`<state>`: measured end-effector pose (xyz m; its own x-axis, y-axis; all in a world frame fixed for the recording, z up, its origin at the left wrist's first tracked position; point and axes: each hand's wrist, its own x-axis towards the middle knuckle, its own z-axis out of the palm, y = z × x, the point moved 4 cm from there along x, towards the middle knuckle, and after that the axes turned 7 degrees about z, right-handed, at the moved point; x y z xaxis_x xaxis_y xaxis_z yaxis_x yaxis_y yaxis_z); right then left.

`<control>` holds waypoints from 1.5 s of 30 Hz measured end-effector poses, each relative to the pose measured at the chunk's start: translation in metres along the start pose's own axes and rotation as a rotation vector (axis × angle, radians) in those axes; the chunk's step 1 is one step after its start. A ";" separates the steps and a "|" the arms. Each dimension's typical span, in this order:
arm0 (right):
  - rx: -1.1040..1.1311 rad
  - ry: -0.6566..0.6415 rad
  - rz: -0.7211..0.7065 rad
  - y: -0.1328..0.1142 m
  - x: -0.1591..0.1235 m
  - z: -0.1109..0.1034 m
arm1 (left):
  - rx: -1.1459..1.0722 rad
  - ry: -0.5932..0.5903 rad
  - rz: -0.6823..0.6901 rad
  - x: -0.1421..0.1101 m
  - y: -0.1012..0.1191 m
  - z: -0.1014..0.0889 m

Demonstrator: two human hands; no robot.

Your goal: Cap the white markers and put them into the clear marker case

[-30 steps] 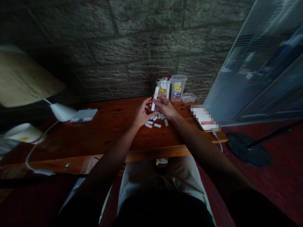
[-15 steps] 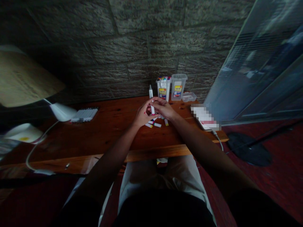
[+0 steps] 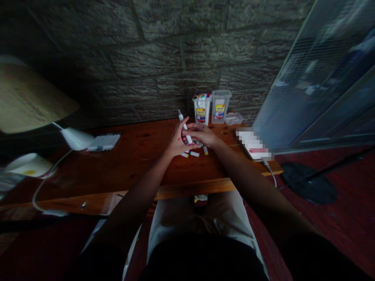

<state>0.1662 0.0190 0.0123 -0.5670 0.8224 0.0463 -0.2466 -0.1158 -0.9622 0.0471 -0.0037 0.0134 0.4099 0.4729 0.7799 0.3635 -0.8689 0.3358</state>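
Observation:
A white marker (image 3: 186,132) with a pink lower end leans to the left between my hands, its narrow grey tip uncovered at the top. My right hand (image 3: 203,136) is closed, thumb and fingers pinching the marker's lower body. Curved round it from the other side is my left hand (image 3: 175,141), with red marks near the thumb; its forefinger lies against the upper body and its thumb reaches under the pink end. Below the hands lie several loose caps, among them a white and yellow cap (image 3: 205,150) and a pale one (image 3: 194,154); some are partly hidden.
Behind stand a clear box full of markers (image 3: 202,111), a second clear box (image 3: 220,107) and its lid (image 3: 234,118). White markers (image 3: 104,142) lie in a row at left, near a lamp (image 3: 76,138) and paper cup (image 3: 31,165). A blurred white object (image 3: 252,145) lies right.
The marker has tipped from nearly upright to leaning left. My left forefinger has lifted and straightened, and more of the marker's body shows.

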 end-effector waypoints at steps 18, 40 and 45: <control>-0.007 0.005 -0.031 0.000 0.003 0.001 | -0.011 0.023 -0.140 0.006 0.020 -0.011; 0.130 -0.033 0.012 0.003 0.006 -0.001 | -0.086 0.061 -0.013 0.005 0.014 -0.008; 0.118 -0.033 0.061 0.005 0.006 0.001 | -0.073 0.061 -0.047 0.006 0.015 -0.010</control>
<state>0.1613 0.0227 0.0078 -0.6085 0.7936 -0.0005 -0.3007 -0.2311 -0.9253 0.0464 -0.0152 0.0279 0.3414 0.5056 0.7924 0.3179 -0.8555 0.4088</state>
